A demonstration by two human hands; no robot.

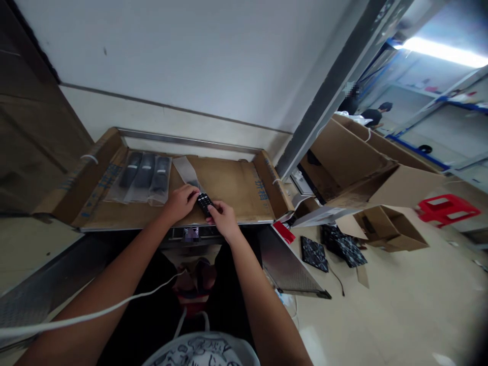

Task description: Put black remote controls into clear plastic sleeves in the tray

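My right hand [224, 218] is closed around the near end of a black remote control [205, 204], thumb on its button face. The remote is tilted, its far end toward my left hand [182, 203]. The fingers of my left hand are pinched together at that far end, where the near end of a frosted plastic bag [185, 170] also lies; the bag seems to be in this pinch, though its edge is partly hidden. To the left, several dark remotes in frosted bags [147, 175] lie side by side on the cardboard.
A cardboard-lined tray [232, 178] with raised sides forms the work surface against a pale wall [183, 61]. A white cord [114, 306] crosses my left forearm. At right stand a metal post [328, 86], large cartons [351, 157], a red stool [448, 209] and people farther back.
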